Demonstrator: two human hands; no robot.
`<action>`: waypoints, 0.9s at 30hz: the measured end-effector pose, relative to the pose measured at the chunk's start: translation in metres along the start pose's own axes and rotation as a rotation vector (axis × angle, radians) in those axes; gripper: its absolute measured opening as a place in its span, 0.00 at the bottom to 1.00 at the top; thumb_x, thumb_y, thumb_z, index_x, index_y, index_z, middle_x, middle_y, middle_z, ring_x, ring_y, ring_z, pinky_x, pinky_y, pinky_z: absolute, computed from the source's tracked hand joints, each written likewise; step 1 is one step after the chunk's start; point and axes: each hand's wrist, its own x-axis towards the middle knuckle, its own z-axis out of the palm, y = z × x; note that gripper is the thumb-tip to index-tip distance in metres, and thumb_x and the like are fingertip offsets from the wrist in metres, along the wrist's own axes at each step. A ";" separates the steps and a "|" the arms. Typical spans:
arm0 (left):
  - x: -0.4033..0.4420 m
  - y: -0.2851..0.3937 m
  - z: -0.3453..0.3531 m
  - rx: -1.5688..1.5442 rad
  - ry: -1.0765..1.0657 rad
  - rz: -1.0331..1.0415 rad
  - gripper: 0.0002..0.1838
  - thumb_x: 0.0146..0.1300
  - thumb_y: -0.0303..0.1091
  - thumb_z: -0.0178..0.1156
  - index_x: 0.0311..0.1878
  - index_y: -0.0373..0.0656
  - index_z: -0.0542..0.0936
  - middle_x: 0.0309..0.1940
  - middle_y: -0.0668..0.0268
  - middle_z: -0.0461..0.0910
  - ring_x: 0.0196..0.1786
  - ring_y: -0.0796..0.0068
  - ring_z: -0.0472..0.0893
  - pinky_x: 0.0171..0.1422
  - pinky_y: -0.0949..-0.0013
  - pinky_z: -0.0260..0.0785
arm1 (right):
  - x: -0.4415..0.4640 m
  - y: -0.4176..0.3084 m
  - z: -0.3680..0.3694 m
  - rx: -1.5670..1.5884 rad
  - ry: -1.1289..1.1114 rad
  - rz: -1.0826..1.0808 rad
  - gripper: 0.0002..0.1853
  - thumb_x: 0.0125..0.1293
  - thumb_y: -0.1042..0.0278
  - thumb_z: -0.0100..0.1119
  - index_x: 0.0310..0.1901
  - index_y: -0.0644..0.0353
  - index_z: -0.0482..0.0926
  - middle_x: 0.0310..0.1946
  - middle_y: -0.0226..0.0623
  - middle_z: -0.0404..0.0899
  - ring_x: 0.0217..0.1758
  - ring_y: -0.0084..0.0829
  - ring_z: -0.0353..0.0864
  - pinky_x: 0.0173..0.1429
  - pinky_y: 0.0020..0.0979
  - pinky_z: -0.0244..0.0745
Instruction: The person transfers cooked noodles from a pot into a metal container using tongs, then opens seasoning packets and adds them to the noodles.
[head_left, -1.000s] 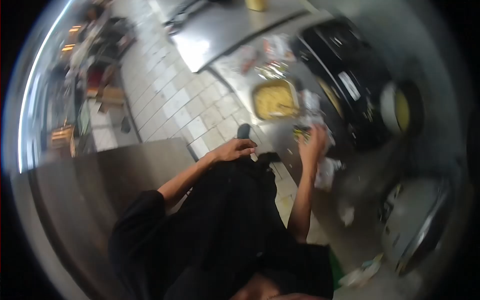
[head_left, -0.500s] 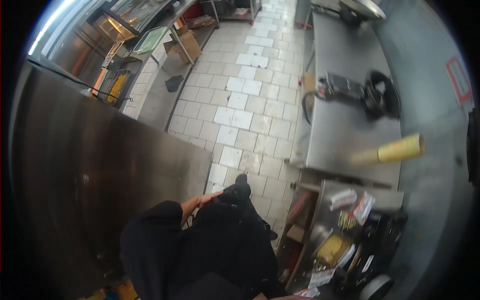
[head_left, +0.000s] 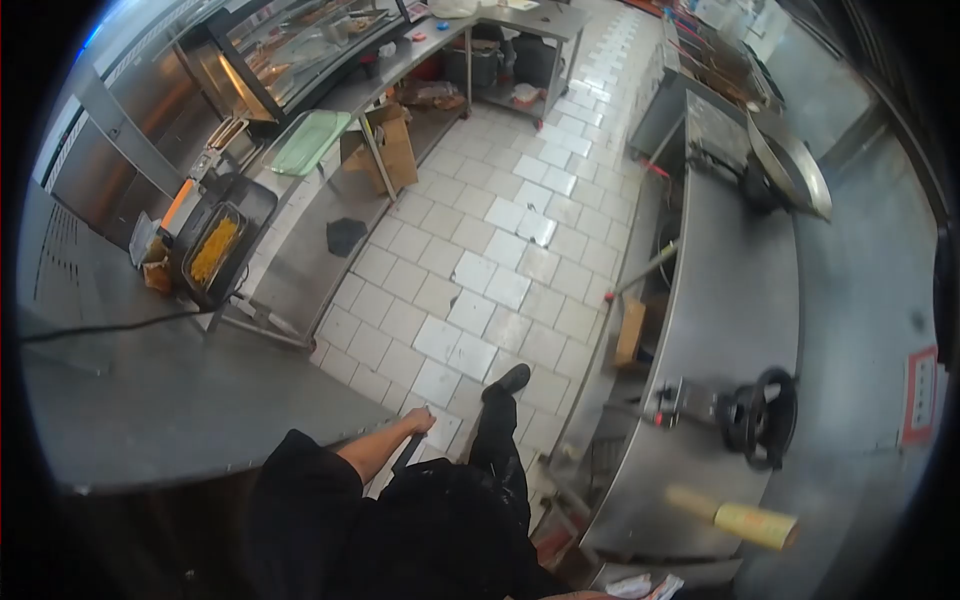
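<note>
My left hand (head_left: pixel 418 420) is closed in a fist in front of my left thigh, above the tiled floor. Below the fist hangs a dark, narrow, flat strip (head_left: pixel 408 455), which the fingers seem to grip; its kind I cannot make out. A grey metal surface (head_left: pixel 230 400) lies to the left of this forearm. My right hand is out of view; only a sliver of skin shows at the bottom edge.
On the right, a steel counter (head_left: pixel 735 290) carries a black device (head_left: pixel 765 415), a yellow cylinder (head_left: pixel 755 525) and a large round pan (head_left: pixel 790 165). At left are a tray of yellow food (head_left: pixel 215 250), a green tray (head_left: pixel 308 142) and a cardboard box (head_left: pixel 385 150). Tiled floor (head_left: pixel 450 250) runs between.
The view has moved forward along the aisle and more of the left counter shows. My left hand has swung out from my body, and the dark strip now shows below it.
</note>
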 end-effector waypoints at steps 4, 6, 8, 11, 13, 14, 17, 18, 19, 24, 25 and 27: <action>0.065 0.053 -0.095 -0.125 0.332 0.137 0.18 0.69 0.39 0.46 0.45 0.35 0.78 0.38 0.48 0.84 0.43 0.46 0.84 0.51 0.49 0.75 | 0.095 -0.038 0.029 -0.281 -0.204 0.201 0.12 0.67 0.62 0.52 0.40 0.60 0.81 0.30 0.41 0.79 0.33 0.34 0.80 0.39 0.36 0.77; 0.081 0.077 -0.148 -0.130 0.462 0.122 0.19 0.71 0.42 0.47 0.43 0.36 0.80 0.43 0.44 0.82 0.49 0.44 0.81 0.56 0.48 0.72 | 0.143 -0.069 0.039 -0.503 -0.345 0.243 0.12 0.67 0.61 0.52 0.40 0.60 0.81 0.29 0.40 0.79 0.32 0.34 0.80 0.37 0.36 0.77; 0.088 0.096 -0.202 -0.146 0.513 0.088 0.20 0.71 0.43 0.47 0.42 0.35 0.80 0.42 0.44 0.82 0.48 0.44 0.81 0.56 0.48 0.72 | 0.203 -0.130 0.050 -0.690 -0.454 0.233 0.12 0.66 0.61 0.52 0.40 0.59 0.81 0.28 0.40 0.79 0.31 0.34 0.80 0.36 0.36 0.77; 0.077 0.133 -0.278 -0.287 0.489 -0.074 0.20 0.72 0.43 0.47 0.43 0.36 0.80 0.42 0.46 0.82 0.44 0.48 0.83 0.51 0.51 0.75 | 0.339 -0.270 0.068 -0.778 -0.481 0.035 0.12 0.65 0.60 0.52 0.39 0.58 0.81 0.27 0.39 0.79 0.29 0.33 0.80 0.34 0.36 0.78; 0.096 0.156 -0.314 -0.435 0.428 -0.214 0.19 0.72 0.43 0.47 0.44 0.36 0.80 0.41 0.47 0.83 0.41 0.51 0.84 0.47 0.52 0.77 | 0.408 -0.411 0.107 -0.537 -0.335 -0.113 0.08 0.68 0.70 0.48 0.34 0.61 0.77 0.22 0.37 0.77 0.20 0.29 0.76 0.19 0.33 0.71; 0.119 0.156 -0.322 -0.721 0.419 -0.226 0.18 0.72 0.41 0.48 0.46 0.36 0.80 0.40 0.50 0.84 0.38 0.56 0.85 0.42 0.56 0.78 | 0.412 -0.495 0.134 -0.289 -0.273 -0.125 0.08 0.69 0.68 0.48 0.37 0.61 0.75 0.21 0.35 0.75 0.19 0.30 0.75 0.18 0.32 0.70; 0.185 0.163 -0.377 -1.082 0.275 -0.212 0.14 0.71 0.36 0.51 0.49 0.36 0.79 0.40 0.57 0.83 0.34 0.68 0.85 0.32 0.65 0.80 | 0.487 -0.673 0.192 -0.244 -0.279 -0.318 0.12 0.74 0.59 0.49 0.48 0.58 0.74 0.41 0.41 0.81 0.37 0.32 0.82 0.34 0.32 0.76; 0.211 0.169 -0.394 -1.043 0.240 -0.150 0.14 0.71 0.36 0.52 0.47 0.34 0.80 0.38 0.56 0.84 0.34 0.68 0.85 0.33 0.65 0.80 | 0.490 -0.725 0.209 -0.217 -0.241 -0.384 0.14 0.75 0.56 0.50 0.51 0.57 0.73 0.45 0.41 0.81 0.41 0.32 0.83 0.39 0.33 0.76; 0.241 0.175 -0.416 -1.003 0.206 -0.083 0.15 0.70 0.36 0.53 0.45 0.33 0.80 0.36 0.56 0.84 0.35 0.67 0.85 0.33 0.64 0.80 | 0.503 -0.761 0.224 -0.222 -0.227 -0.382 0.14 0.75 0.56 0.50 0.51 0.57 0.73 0.45 0.41 0.81 0.41 0.32 0.83 0.39 0.33 0.76; 0.394 0.261 -0.577 -0.353 0.391 0.059 0.19 0.66 0.46 0.56 0.34 0.40 0.86 0.28 0.56 0.85 0.33 0.64 0.85 0.41 0.59 0.76 | 0.557 -0.856 0.278 -0.152 -0.207 -0.222 0.16 0.74 0.54 0.51 0.56 0.54 0.72 0.47 0.37 0.81 0.44 0.32 0.83 0.43 0.34 0.77; 0.435 0.284 -0.615 -0.169 0.486 0.131 0.23 0.65 0.53 0.56 0.30 0.42 0.86 0.25 0.57 0.84 0.32 0.63 0.85 0.43 0.57 0.76 | 0.574 -0.853 0.282 -0.202 -0.248 -0.130 0.17 0.74 0.55 0.51 0.57 0.54 0.73 0.46 0.36 0.81 0.43 0.33 0.83 0.43 0.36 0.77; 0.463 0.378 -0.724 -0.266 0.413 0.127 0.32 0.62 0.64 0.51 0.30 0.42 0.86 0.24 0.49 0.82 0.36 0.53 0.84 0.47 0.54 0.74 | 0.596 -0.840 0.275 -0.365 -0.299 -0.031 0.16 0.73 0.60 0.50 0.58 0.56 0.73 0.48 0.39 0.81 0.46 0.38 0.83 0.47 0.41 0.79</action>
